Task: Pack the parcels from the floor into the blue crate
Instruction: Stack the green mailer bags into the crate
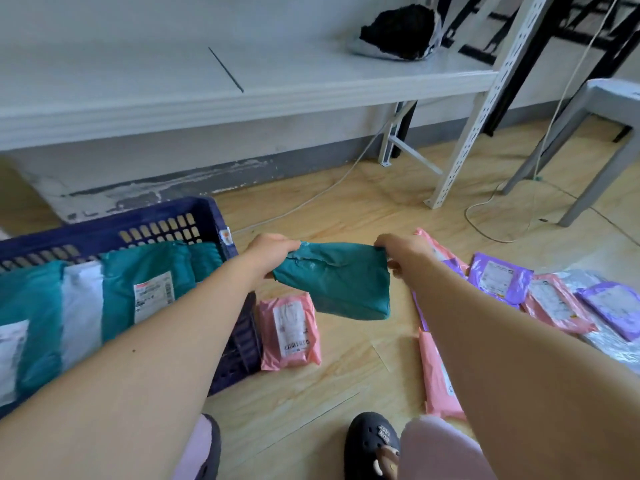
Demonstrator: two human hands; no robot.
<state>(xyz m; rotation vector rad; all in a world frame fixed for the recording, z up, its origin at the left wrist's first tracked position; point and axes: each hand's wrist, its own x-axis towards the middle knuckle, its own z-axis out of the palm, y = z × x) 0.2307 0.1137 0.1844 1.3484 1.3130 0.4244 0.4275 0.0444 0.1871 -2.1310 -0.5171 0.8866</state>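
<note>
A teal parcel (341, 282) hangs in the air just right of the blue crate (114, 230). My left hand (270, 252) grips its upper left corner and my right hand (401, 252) pinches its upper right corner. Inside the crate lie several teal parcels (149, 268) and a white one (81, 306), some showing labels. On the floor, a pink parcel (291, 329) lies against the crate's right side. Another pink parcel (438, 379) is partly hidden under my right arm. Purple parcels (498, 277) and pink parcels (554, 303) spread out at the right.
A white metal shelf (242, 98) stands behind the crate, with a black bundle (398, 32) on it. Its upright leg (460, 161) meets the floor near a loose cable (485, 223). A grey stool (588, 133) stands at the right. My shoe (370, 441) is at the bottom.
</note>
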